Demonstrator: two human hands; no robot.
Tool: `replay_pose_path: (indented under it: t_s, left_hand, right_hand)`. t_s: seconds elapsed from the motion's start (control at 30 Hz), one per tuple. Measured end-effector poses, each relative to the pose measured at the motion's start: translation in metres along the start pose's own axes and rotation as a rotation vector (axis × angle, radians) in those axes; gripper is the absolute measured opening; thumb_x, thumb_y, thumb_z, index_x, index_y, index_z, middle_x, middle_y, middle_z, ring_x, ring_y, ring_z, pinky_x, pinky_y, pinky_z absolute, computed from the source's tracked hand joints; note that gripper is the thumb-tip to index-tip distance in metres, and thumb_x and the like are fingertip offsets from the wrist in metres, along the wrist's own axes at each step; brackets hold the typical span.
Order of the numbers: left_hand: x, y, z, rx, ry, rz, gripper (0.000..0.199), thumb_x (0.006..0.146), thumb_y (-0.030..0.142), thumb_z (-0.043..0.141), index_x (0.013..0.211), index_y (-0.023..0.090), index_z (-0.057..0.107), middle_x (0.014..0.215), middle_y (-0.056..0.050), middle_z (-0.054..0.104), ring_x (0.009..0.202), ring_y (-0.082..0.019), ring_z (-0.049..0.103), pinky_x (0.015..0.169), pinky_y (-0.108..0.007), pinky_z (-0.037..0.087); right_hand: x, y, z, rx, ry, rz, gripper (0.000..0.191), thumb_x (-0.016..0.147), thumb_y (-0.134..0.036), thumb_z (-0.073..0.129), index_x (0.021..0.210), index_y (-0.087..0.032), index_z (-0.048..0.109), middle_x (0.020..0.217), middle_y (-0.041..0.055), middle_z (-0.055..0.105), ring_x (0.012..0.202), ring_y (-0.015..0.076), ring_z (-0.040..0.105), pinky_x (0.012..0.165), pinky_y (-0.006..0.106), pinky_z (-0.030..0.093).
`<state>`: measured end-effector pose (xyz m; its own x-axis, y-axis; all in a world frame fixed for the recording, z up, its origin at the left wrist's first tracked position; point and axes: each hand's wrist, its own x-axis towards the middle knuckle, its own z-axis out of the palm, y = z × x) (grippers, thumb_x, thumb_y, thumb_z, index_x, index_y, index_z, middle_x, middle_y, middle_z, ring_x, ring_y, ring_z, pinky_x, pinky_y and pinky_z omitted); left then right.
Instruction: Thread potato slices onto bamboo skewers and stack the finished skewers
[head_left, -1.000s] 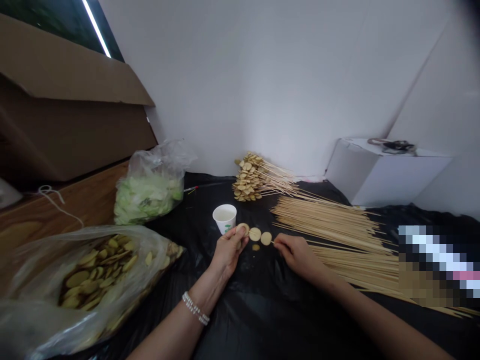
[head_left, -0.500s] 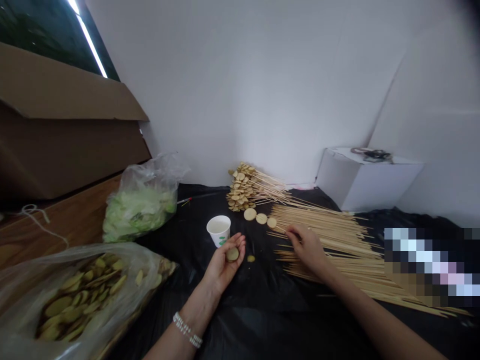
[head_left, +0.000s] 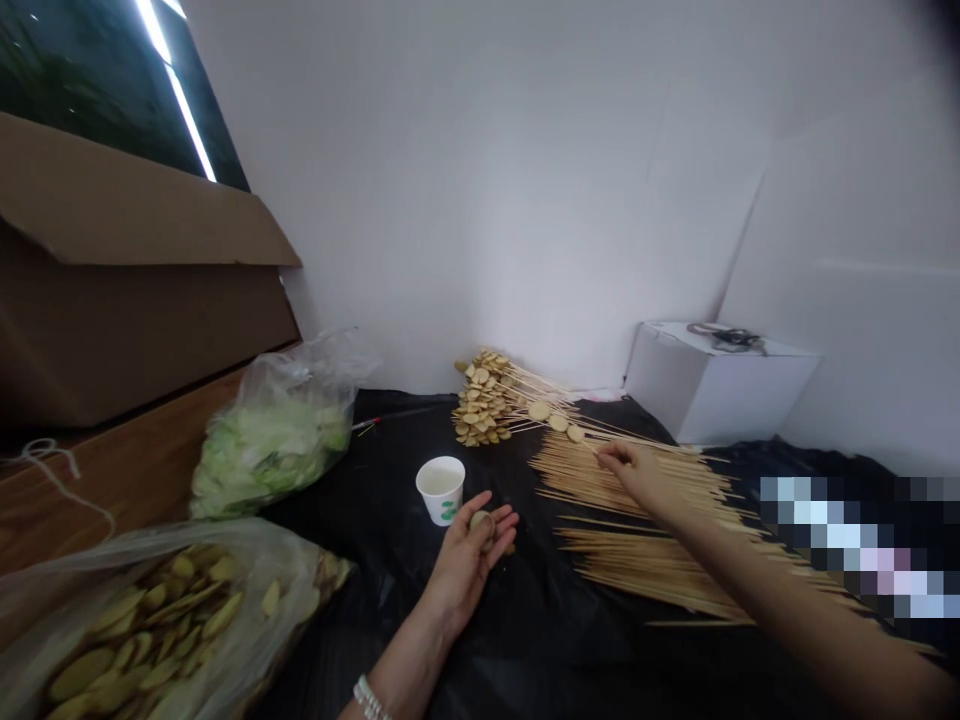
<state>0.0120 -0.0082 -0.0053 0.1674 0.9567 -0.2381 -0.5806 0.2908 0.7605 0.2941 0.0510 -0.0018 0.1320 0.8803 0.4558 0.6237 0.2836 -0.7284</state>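
Observation:
My right hand pinches a wooden skewer with three round potato slices threaded near its far end. That skewer is over the spread of bare bamboo skewers, close to a heap of filled potato skewers. Palm up, my left hand holds potato slices in curled fingers; how many cannot be told. Just beyond it stands a white paper cup with a green print. An open plastic bag of potato slices lies at the lower left.
A plastic bag of cut pale green vegetable sits at the left. Behind it is a large cardboard box. A white box stands at the back right against the wall. Black plastic sheeting covers the work surface.
My right hand has moved the loaded skewer away from me and to the right, nearer the heap. My left hand has shifted slightly right, its fingers spread more around the slices. The view has tilted upward slightly.

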Motion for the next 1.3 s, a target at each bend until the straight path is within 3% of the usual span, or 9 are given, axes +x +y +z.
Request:
replay_pose_path:
  t_s: [0.13, 0.27, 0.43, 0.6, 0.7, 0.83, 1.13, 1.3]
  left_hand:
    - [0.002, -0.007, -0.002, 0.068, 0.042, 0.004, 0.038, 0.082, 0.020, 0.065, 0.117, 0.015, 0.051, 0.104, -0.017, 0.068, 0.090, -0.022, 0.069, 0.079, -0.032, 0.054]
    - [0.006, -0.012, -0.006, 0.092, 0.048, -0.004, 0.036, 0.080, 0.023, 0.067, 0.113, 0.015, 0.054, 0.097, -0.014, 0.069, 0.082, -0.020, 0.069, 0.073, -0.029, 0.054]
    - [0.003, -0.012, -0.005, 0.097, 0.068, -0.041, 0.038, 0.076, 0.027, 0.070, 0.110, 0.015, 0.057, 0.093, -0.012, 0.069, 0.078, -0.018, 0.068, 0.071, -0.027, 0.054]
    - [0.005, -0.012, -0.007, 0.104, 0.105, -0.092, 0.046, 0.067, 0.035, 0.077, 0.105, 0.016, 0.060, 0.089, -0.011, 0.070, 0.074, -0.018, 0.067, 0.068, -0.026, 0.053]
    - [0.013, -0.018, -0.014, 0.100, 0.110, -0.136, 0.050, 0.059, 0.035, 0.081, 0.101, 0.017, 0.061, 0.086, -0.010, 0.070, 0.071, -0.018, 0.068, 0.064, -0.026, 0.052]
    - [0.018, -0.023, -0.019, 0.078, 0.125, -0.137, 0.047, 0.060, 0.035, 0.081, 0.099, 0.018, 0.062, 0.083, -0.009, 0.070, 0.069, -0.018, 0.068, 0.063, -0.027, 0.051]
    - [0.015, -0.019, -0.017, 0.056, 0.135, -0.144, 0.045, 0.060, 0.032, 0.081, 0.098, 0.017, 0.062, 0.083, -0.009, 0.070, 0.068, -0.017, 0.067, 0.062, -0.025, 0.050]
    - [0.012, -0.013, -0.014, 0.039, 0.128, -0.155, 0.043, 0.064, 0.025, 0.078, 0.102, 0.017, 0.062, 0.088, -0.010, 0.070, 0.073, -0.017, 0.068, 0.067, -0.026, 0.052]
  right_hand:
    - [0.036, -0.006, -0.004, -0.039, 0.007, 0.014, 0.020, 0.073, -0.036, 0.055, 0.072, -0.019, 0.066, 0.069, 0.0029, 0.068, 0.065, 0.0188, 0.059, 0.063, 0.030, 0.044]
    - [0.089, -0.020, 0.008, -0.085, 0.047, 0.021, 0.021, 0.074, -0.036, 0.056, 0.074, -0.018, 0.068, 0.070, 0.0027, 0.068, 0.066, 0.0179, 0.059, 0.063, 0.028, 0.043]
    - [0.159, -0.045, 0.041, -0.147, 0.112, 0.000, 0.020, 0.078, -0.030, 0.054, 0.082, -0.017, 0.069, 0.079, 0.0034, 0.071, 0.072, 0.0172, 0.061, 0.067, 0.027, 0.043]
    - [0.201, -0.057, 0.082, -0.236, 0.130, -0.014, 0.021, 0.080, -0.024, 0.052, 0.085, -0.017, 0.071, 0.085, 0.0048, 0.071, 0.078, 0.0178, 0.062, 0.073, 0.027, 0.043]
    - [0.212, -0.053, 0.101, -0.298, 0.108, -0.037, 0.022, 0.080, -0.019, 0.050, 0.084, -0.017, 0.071, 0.088, 0.0059, 0.072, 0.083, 0.0183, 0.062, 0.075, 0.026, 0.042]
    - [0.214, -0.042, 0.114, -0.384, 0.056, -0.045, 0.024, 0.080, -0.015, 0.048, 0.083, -0.017, 0.072, 0.087, 0.0075, 0.072, 0.081, 0.0187, 0.062, 0.074, 0.026, 0.041]
    - [0.208, -0.039, 0.108, -0.491, 0.046, -0.093, 0.024, 0.086, -0.022, 0.047, 0.092, -0.019, 0.070, 0.091, 0.0081, 0.070, 0.084, 0.0199, 0.061, 0.074, 0.028, 0.040]
    - [0.193, -0.053, 0.096, -0.518, 0.111, -0.161, 0.026, 0.088, -0.022, 0.047, 0.106, -0.017, 0.065, 0.110, 0.0127, 0.063, 0.104, 0.0267, 0.053, 0.086, 0.036, 0.038]
